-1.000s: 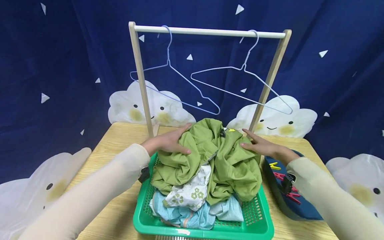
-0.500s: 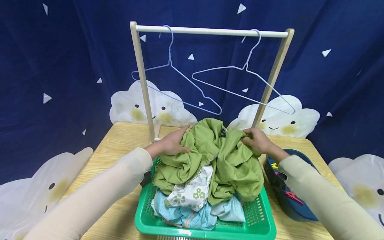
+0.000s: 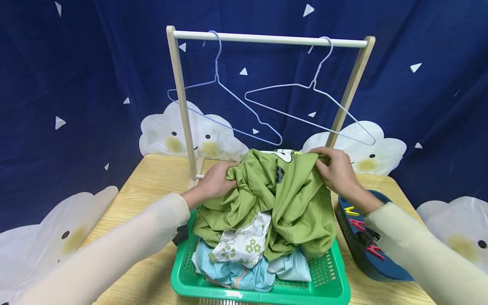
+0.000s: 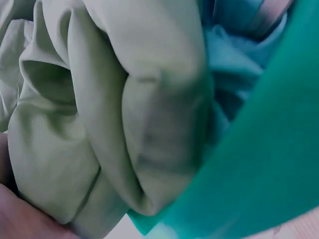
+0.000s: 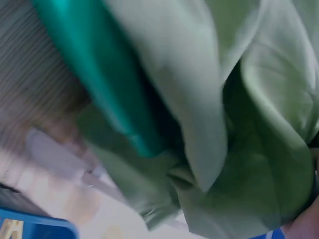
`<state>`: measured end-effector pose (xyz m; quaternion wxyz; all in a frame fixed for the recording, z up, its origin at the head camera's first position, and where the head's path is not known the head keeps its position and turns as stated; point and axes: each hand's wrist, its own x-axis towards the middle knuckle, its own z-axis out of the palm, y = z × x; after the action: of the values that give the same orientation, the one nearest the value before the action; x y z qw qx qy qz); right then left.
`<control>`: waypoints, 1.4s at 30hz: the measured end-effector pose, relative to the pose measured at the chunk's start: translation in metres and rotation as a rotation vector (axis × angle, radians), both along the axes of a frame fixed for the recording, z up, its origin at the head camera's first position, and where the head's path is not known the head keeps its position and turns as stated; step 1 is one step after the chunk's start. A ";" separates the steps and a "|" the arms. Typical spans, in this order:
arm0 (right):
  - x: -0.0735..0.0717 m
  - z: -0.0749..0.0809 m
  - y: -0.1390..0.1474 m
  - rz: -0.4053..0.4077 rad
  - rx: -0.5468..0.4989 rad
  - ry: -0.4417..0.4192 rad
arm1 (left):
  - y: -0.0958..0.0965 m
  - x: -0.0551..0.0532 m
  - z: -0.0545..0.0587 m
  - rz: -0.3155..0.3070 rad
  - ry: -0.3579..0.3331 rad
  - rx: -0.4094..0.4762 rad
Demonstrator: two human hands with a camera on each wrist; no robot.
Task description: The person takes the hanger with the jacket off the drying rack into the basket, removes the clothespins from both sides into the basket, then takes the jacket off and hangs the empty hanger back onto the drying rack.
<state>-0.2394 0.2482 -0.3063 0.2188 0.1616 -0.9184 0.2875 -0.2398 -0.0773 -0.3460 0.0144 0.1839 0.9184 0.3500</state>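
Note:
A rumpled green garment (image 3: 301, 203) with a dark patch and a white print at its far edge lies heaped over the green basket (image 3: 183, 271). My left hand (image 3: 217, 180) grips its far left edge, fingers curled into the cloth. At the far right edge my right hand (image 3: 335, 169) pinches the fabric, slightly raised. White cloth with green flowers (image 3: 244, 245) shows at the garment's front; whether it is lining or separate cannot be told. Light blue clothes (image 3: 251, 275) lie beneath. Both wrist views show mostly green folds (image 4: 99, 99) beside the basket wall (image 5: 109, 84).
Behind the basket stands a rack (image 3: 267, 39) with a blue hanger (image 3: 248, 108) and a pale hanger (image 3: 291, 116). To the right is a dark blue container (image 3: 389, 262) with red and yellow clothespins (image 3: 356, 223). Everything stands on a wooden table (image 3: 133, 199).
Both hands went from lying on the green garment to gripping it. Its far edge has risen slightly at the right, and more of the white print shows.

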 end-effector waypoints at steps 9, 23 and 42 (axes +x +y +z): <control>0.044 0.009 -0.023 0.205 -0.009 -0.109 | -0.007 0.028 0.011 0.040 0.037 0.028; 0.082 -0.017 -0.042 0.573 0.345 -0.636 | -0.010 0.070 0.017 -0.437 -0.258 -0.344; 0.083 -0.026 -0.056 0.535 0.596 -1.072 | 0.015 0.086 0.005 -0.418 -0.458 -0.723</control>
<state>-0.1567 0.1925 -0.3323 -0.4007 0.2720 -0.8685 0.1061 -0.1539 -0.0622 -0.3405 0.3494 0.2660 0.8980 0.0289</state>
